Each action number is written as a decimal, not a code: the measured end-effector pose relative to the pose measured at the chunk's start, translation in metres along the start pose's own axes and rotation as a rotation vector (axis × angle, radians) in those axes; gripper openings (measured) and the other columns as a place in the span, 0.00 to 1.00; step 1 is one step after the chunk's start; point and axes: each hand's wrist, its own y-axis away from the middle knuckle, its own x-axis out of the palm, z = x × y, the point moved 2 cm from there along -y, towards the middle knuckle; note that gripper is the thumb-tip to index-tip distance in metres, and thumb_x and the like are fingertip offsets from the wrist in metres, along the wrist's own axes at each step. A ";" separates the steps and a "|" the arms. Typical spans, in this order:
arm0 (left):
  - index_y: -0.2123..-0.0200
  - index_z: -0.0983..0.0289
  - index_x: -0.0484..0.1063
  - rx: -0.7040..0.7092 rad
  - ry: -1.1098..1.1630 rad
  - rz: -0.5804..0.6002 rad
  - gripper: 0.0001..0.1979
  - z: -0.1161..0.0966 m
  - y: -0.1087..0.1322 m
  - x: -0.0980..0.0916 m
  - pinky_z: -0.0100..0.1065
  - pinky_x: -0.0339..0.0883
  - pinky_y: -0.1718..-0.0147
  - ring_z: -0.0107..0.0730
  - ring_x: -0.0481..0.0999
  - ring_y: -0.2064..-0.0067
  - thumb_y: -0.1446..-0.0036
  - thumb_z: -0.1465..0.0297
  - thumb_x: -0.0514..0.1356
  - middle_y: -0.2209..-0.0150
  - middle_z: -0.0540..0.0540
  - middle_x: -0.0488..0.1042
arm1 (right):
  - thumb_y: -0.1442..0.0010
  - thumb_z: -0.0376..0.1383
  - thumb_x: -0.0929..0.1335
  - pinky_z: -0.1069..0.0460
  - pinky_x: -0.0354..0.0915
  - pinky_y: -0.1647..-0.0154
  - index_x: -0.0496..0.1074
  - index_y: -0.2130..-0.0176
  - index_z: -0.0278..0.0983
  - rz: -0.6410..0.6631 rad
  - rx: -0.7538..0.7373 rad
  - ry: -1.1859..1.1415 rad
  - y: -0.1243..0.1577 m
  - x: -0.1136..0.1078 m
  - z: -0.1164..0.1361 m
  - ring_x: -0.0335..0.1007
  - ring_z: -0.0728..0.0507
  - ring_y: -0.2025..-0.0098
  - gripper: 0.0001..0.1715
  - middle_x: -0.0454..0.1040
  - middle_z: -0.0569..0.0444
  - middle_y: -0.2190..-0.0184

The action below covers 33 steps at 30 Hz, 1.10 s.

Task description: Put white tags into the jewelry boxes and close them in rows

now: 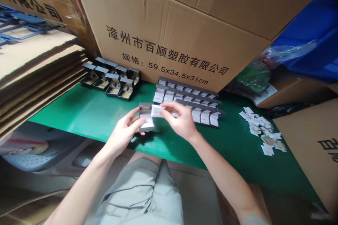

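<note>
My left hand (126, 126) is closed around a small dark hinged box (146, 129), its lid up and its inside pale. Between the thumb and fingers of my right hand (182, 119) is a small white card (156, 111), close to the box's raised lid. Behind my right hand stand rows of open dark boxes (212, 119) with white cards in them. Farther left, several open black boxes (126, 92) show yellowish pieces inside. A loose pile of small white cards (264, 130) lies on the table's right side.
The green table (79, 112) runs across the view. A large cardboard carton (163, 17) stands at the back, stacked cardboard sheets (39, 74) are at left. Another carton (311, 137) borders the right side, below a blue bin (314, 38) and plastic bags.
</note>
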 end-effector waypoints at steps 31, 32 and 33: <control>0.35 0.66 0.67 -0.059 -0.027 -0.116 0.37 0.000 0.000 0.001 0.29 0.78 0.72 0.34 0.79 0.64 0.45 0.63 0.70 0.57 0.58 0.81 | 0.43 0.42 0.74 0.52 0.75 0.59 0.70 0.58 0.41 -0.037 0.222 -0.356 0.006 0.015 -0.027 0.77 0.46 0.60 0.15 0.75 0.55 0.59; 0.35 0.66 0.67 -0.060 -0.025 -0.119 0.36 0.000 0.001 0.002 0.29 0.78 0.73 0.34 0.79 0.64 0.45 0.63 0.70 0.58 0.57 0.81 | 0.43 0.41 0.73 0.52 0.74 0.57 0.71 0.56 0.41 -0.033 0.212 -0.335 0.006 0.015 -0.028 0.76 0.46 0.59 0.16 0.75 0.55 0.60; 0.35 0.66 0.67 -0.061 -0.023 -0.119 0.36 0.000 0.001 0.002 0.29 0.77 0.73 0.34 0.79 0.64 0.45 0.63 0.70 0.58 0.57 0.81 | 0.42 0.41 0.73 0.51 0.73 0.55 0.71 0.53 0.42 -0.024 0.201 -0.324 0.006 0.015 -0.029 0.76 0.46 0.57 0.17 0.75 0.55 0.60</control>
